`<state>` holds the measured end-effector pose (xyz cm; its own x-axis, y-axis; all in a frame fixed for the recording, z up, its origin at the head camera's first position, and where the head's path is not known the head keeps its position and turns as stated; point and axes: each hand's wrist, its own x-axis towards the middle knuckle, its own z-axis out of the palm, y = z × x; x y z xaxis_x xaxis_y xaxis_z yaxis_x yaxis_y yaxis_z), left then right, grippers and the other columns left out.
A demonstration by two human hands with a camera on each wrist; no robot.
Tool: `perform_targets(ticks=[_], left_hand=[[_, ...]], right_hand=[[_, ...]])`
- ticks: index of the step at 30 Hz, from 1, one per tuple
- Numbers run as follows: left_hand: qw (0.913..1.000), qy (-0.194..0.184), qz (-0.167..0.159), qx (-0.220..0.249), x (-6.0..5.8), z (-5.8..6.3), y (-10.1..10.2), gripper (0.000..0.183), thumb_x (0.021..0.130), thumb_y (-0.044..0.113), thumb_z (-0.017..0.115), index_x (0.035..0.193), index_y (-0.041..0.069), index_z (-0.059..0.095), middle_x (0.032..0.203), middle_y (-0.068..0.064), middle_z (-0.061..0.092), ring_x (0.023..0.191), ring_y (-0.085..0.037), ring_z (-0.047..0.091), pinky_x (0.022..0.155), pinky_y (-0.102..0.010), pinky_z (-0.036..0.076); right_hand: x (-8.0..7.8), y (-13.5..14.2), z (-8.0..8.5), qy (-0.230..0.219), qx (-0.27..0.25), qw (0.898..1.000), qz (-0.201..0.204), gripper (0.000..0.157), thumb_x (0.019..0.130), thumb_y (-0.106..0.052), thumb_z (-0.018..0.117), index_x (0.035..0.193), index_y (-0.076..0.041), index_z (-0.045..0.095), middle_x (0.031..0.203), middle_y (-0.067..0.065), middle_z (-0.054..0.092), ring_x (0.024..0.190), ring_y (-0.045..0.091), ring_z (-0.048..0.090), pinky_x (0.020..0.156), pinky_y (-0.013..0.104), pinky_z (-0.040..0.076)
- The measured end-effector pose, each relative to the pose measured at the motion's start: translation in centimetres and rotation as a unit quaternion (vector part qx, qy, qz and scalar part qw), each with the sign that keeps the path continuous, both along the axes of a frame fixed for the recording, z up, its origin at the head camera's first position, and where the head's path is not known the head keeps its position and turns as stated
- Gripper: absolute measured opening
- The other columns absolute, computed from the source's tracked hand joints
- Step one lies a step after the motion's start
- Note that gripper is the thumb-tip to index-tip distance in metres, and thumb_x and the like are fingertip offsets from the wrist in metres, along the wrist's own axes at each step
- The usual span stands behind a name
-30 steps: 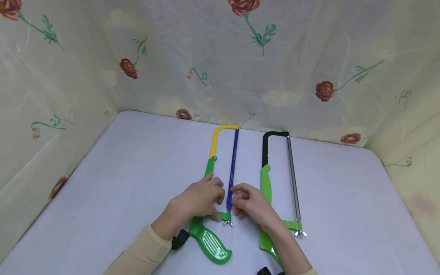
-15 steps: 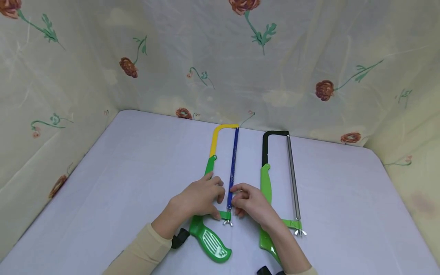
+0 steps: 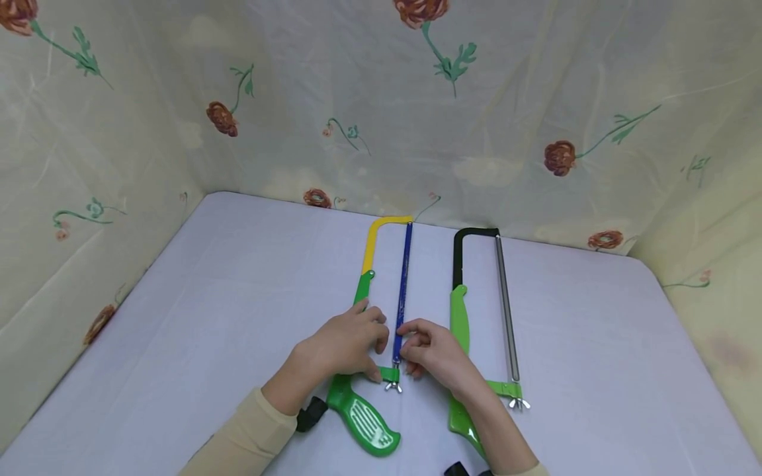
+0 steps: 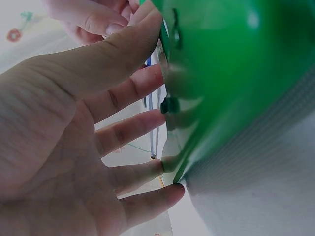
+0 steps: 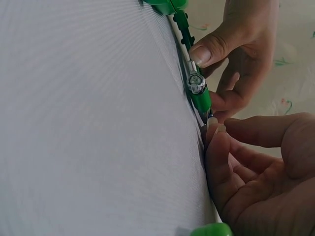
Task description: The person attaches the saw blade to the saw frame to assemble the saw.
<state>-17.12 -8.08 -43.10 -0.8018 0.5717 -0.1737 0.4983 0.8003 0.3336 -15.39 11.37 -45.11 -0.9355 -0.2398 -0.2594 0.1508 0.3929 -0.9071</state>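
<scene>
A hacksaw with a yellow and green frame, green handle and blue blade lies flat on the white table. My left hand lies over the frame's lower part, thumb on the green crossbar beside the wing nut. In the left wrist view its fingers are spread, tips against the green frame. From the other side my right hand pinches the blue blade near its lower end with thumb and fingertips. The pinched spot is partly hidden by the fingers.
Under my right forearm lies a second hacksaw, with a black and light green frame, a grey blade and a wing nut. A flowered cloth walls the back and sides of the table. Dark devices sit at both wrists.
</scene>
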Motion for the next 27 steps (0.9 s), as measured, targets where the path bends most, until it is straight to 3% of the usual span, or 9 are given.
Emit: perform_targets(ticks=[9, 17, 27], left_hand=[[1.0000, -0.001, -0.001, 0.004, -0.01, -0.01, -0.04, 0.033, 0.071, 0.040, 0.088, 0.082, 0.024, 0.062, 0.140, -0.001, 0.054, 0.149, -0.040, 0.028, 0.110, -0.045, 0.047], [1.0000, -0.005, 0.002, 0.005, -0.10, -0.05, 0.00, 0.032, 0.071, 0.040, 0.088, 0.082, 0.025, 0.062, 0.141, -0.001, 0.054, 0.150, -0.041, 0.027, 0.110, -0.046, 0.046], [0.9999, -0.005, 0.003, 0.008, -0.06, -0.07, -0.03, 0.032, 0.071, 0.040, 0.088, 0.082, 0.025, 0.062, 0.140, 0.000, 0.055, 0.150, -0.040, 0.027, 0.109, -0.045, 0.047]], right_hand=[[0.09, -0.04, -0.01, 0.008, 0.010, 1.000, -0.009, 0.030, 0.090, -0.004, 0.062, 0.119, 0.002, 0.063, 0.076, 0.011, 0.065, 0.057, 0.016, 0.060, 0.055, 0.029, 0.055], [0.26, -0.27, 0.13, 0.029, 0.060, 0.998, -0.010, 0.021, 0.090, -0.004, 0.063, 0.111, -0.004, 0.068, 0.069, 0.009, 0.062, 0.055, 0.016, 0.059, 0.053, 0.028, 0.053], [0.46, -0.22, 0.33, 0.058, 0.105, 0.992, 0.039, 0.009, 0.089, -0.003, 0.063, 0.096, -0.005, 0.068, 0.069, 0.006, 0.062, 0.056, 0.015, 0.059, 0.052, 0.028, 0.052]])
